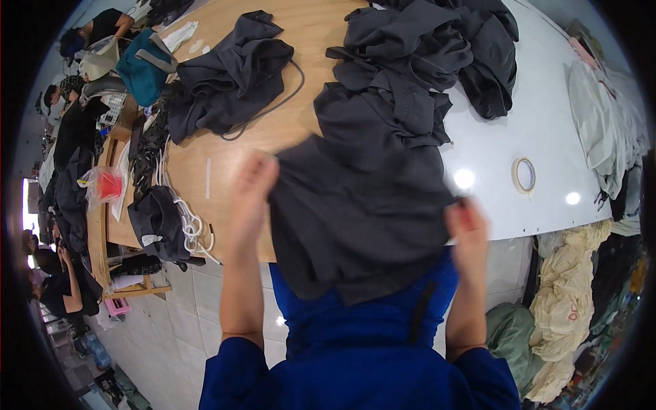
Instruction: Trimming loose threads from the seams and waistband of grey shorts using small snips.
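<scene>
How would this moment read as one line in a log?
left hand: gripping dark cloth, left side | right hand: gripping its right side | tape roll: on white tabletop | hands: blurred

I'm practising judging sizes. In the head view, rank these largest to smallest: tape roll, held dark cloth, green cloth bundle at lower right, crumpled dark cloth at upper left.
1. Held dark cloth
2. Crumpled dark cloth
3. Green cloth bundle
4. Tape roll
Nearness may enlarge the first.

Near, the dark garment is showing matt, creased cloth. At left, the wooden tabletop is looking smooth and dull — at right, the white tabletop is gleaming, smooth and glossy.
</scene>
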`<state>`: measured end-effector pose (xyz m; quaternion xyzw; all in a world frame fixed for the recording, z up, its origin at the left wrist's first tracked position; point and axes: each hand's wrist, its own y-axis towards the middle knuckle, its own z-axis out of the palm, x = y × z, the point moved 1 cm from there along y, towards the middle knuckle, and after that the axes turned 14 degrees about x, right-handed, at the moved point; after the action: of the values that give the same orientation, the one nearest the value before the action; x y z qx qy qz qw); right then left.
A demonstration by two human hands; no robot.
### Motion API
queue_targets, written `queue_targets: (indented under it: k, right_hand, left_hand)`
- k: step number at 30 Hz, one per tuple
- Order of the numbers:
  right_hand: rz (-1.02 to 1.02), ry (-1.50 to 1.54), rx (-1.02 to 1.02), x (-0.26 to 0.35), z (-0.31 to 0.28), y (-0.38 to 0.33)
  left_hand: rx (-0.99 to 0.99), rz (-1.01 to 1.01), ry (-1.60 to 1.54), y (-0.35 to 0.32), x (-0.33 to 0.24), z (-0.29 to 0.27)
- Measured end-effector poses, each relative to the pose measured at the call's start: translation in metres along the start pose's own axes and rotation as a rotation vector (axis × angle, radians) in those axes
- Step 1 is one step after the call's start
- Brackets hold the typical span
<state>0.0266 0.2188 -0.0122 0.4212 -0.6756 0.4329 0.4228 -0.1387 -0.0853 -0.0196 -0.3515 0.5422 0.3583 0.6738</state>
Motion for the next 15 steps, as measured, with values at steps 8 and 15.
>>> queue_targets:
  k: [8,15]
  right_hand:
    - [-0.706,0.543,-0.145,0.116,-0.054,0.038]
    - [-1.037,0.386,-0.248,0.142,-0.042,0.057]
  left_hand:
    - [0.131,0.580,-0.142,0.006,-0.176,0.038]
    - [-0.246,0.855,-0.049,0.039,-0.210,0.017]
